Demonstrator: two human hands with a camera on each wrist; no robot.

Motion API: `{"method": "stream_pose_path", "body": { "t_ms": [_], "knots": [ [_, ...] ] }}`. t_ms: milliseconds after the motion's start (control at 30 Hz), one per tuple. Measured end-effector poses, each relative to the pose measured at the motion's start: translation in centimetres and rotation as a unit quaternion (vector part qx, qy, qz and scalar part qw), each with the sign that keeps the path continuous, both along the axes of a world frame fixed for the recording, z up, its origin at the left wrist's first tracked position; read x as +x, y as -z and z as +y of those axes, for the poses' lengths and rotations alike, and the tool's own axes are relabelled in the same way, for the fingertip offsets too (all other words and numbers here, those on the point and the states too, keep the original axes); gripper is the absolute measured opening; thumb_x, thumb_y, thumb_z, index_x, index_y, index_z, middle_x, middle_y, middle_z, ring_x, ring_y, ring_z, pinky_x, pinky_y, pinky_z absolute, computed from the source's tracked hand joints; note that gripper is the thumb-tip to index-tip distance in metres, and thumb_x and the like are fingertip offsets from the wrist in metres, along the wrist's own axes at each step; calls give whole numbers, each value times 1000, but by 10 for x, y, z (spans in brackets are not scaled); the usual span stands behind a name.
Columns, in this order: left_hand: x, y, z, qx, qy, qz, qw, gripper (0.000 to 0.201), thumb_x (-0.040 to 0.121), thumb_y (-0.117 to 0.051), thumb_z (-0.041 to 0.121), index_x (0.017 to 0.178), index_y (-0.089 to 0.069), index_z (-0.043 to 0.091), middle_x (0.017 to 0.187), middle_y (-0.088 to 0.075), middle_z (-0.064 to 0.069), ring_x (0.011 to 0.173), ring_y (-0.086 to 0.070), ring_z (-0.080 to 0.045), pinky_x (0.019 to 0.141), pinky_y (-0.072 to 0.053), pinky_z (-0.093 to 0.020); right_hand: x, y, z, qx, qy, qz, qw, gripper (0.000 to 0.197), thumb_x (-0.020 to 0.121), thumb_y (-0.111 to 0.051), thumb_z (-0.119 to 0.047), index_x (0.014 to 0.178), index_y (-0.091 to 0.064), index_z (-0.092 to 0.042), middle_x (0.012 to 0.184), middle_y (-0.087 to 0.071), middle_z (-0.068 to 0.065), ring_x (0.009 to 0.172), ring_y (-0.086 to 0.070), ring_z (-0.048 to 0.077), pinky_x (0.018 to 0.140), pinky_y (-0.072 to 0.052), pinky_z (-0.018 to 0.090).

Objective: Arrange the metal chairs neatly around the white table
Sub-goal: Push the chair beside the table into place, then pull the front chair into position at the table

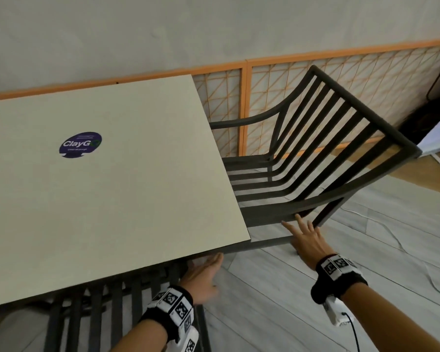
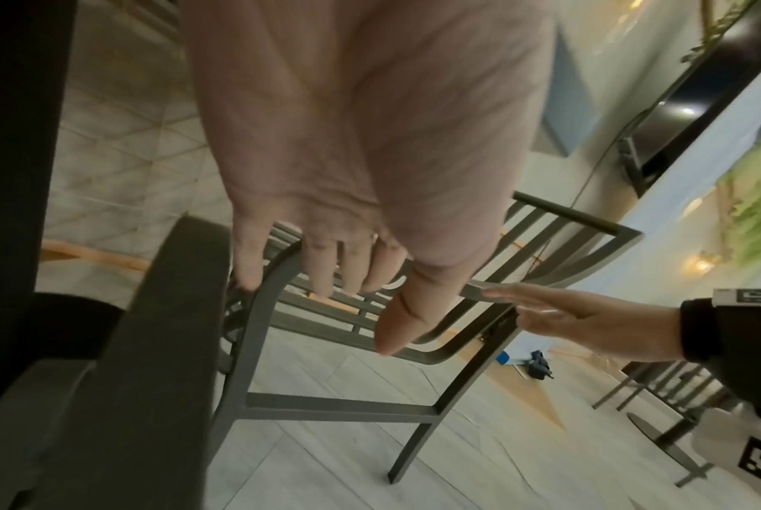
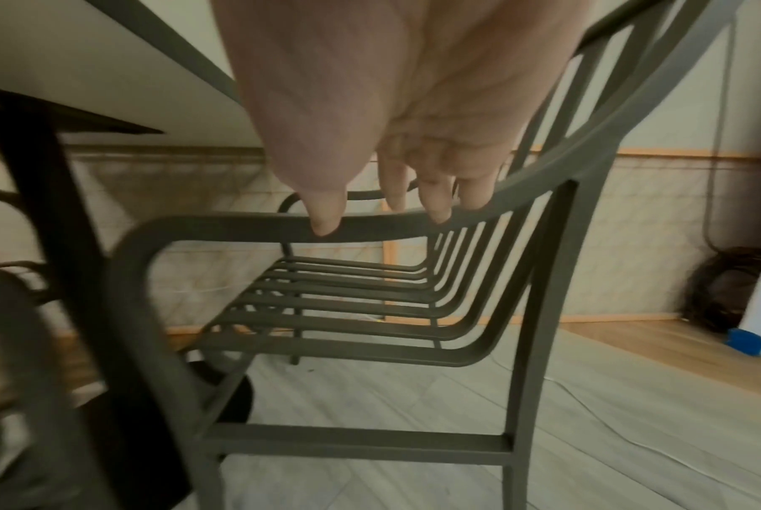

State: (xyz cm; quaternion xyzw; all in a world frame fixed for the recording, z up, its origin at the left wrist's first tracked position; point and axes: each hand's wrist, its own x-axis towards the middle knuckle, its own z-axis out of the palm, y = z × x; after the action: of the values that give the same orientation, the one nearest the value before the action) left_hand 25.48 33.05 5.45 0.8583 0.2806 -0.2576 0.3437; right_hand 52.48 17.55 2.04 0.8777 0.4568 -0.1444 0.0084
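Nearest the camera, a dark grey slatted metal chair (image 1: 107,308) sits tucked under the near edge of the square white-topped bench (image 1: 107,189), only its back slats showing. Above that chair's right side the left hand (image 1: 201,278) reaches toward the bench's near right corner, its fingers (image 2: 326,272) straight and loosely spread, holding nothing. The right hand (image 1: 306,240) stretches out beyond that corner, its fingers (image 3: 435,196) extended and its fingertips resting on the near armrest of a second dark grey slatted metal armchair (image 1: 302,153), with no curl around the bar. This armchair stands on the pale plank floor (image 1: 341,275) at the bench's right edge, its seat front pushed partly under the top and its tall back leaning away to the right. A round purple sticker (image 1: 80,144) lies on the bench top toward the left. Behind runs an orange-framed lattice panel (image 1: 341,77) along the plain wall.
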Motion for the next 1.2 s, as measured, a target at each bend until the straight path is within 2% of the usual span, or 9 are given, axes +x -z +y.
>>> {"method": "stream_pose_path", "body": {
  "t_ms": [133, 267, 333, 433, 566, 700, 933, 1099, 1199],
  "knots": [
    [-36, -37, -16, -48, -25, 25, 998, 62, 94, -46, 19, 153, -25, 25, 155, -35, -8, 140, -40, -26, 115, -35, -34, -63, -33, -17, -18, -48, 25, 998, 48, 97, -39, -33, 142, -26, -26, 153, -26, 10, 141, -19, 31, 117, -13, 50],
    [-97, -81, -28, -94, -9, 61, 994, 51, 94, -48, 21, 144, -42, 20, 136, -57, -8, 112, -61, -20, 98, -49, -29, -129, -87, -35, -9, -74, 108, 991, 38, 96, -38, -40, 132, -41, -27, 128, -59, 5, 114, -55, 19, 105, -38, 39],
    [-136, -109, -34, -102, 5, 73, 992, 47, 94, -50, 24, 141, -46, 21, 128, -61, -5, 107, -63, -20, 94, -51, -30, -165, -122, -47, -23, -92, 143, 985, 50, 91, -24, -57, 127, -45, -30, 116, -64, 1, 100, -60, 14, 90, -48, 32],
    [-203, -156, -43, -94, 39, 96, 990, 46, 94, -49, 30, 140, -45, 22, 124, -62, -3, 109, -62, -21, 92, -50, -30, -217, -166, -68, -38, -143, 162, 976, 85, 64, -1, -78, 117, -51, -36, 105, -66, -6, 89, -62, 9, 81, -51, 28],
    [-306, -206, -59, -77, 68, 136, 985, 48, 93, -50, 40, 139, -46, 26, 121, -58, 1, 106, -58, -17, 94, -49, -31, -288, -227, -94, -80, -190, 187, 960, 68, 71, -18, -74, 117, -53, -37, 99, -65, -13, 85, -61, 1, 80, -48, 18],
    [-406, -232, -78, -60, 63, 180, 980, 48, 91, -51, 45, 134, -51, 24, 127, -61, 2, 111, -59, -15, 100, -49, -34, -356, -267, -117, -100, -199, 187, 957, 28, 92, -46, -45, 118, -53, -36, 92, -60, -18, 78, -57, -4, 78, -44, 16],
    [-527, -220, -115, -69, 54, 228, 970, 63, 87, -60, 47, 142, -45, 20, 141, -53, 1, 127, -52, -18, 105, -42, -29, -465, -253, -152, -130, -183, 190, 956, 37, 85, -53, -55, 115, -57, -34, 101, -67, -12, 85, -61, 5, 81, -48, 22],
    [-572, -186, -144, -107, -19, 187, 976, 86, 78, -71, 37, 150, -26, 34, 144, -48, 2, 128, -49, -18, 105, -40, -27, -516, -216, -181, -181, -180, 161, 953, 90, 46, -52, -89, 121, -48, -40, 110, -62, -13, 103, -59, 14, 91, -48, 36],
    [-582, -177, -159, -27, -45, 98, 994, 67, 88, -52, 10, 145, -34, 40, 138, -54, -5, 121, -55, -23, 101, -45, -32, -530, -206, -185, -138, -192, 76, 969, 59, 69, -61, -68, 121, -48, -42, 109, -64, -11, 102, -58, 14, 90, -45, 35]
  ]
}}
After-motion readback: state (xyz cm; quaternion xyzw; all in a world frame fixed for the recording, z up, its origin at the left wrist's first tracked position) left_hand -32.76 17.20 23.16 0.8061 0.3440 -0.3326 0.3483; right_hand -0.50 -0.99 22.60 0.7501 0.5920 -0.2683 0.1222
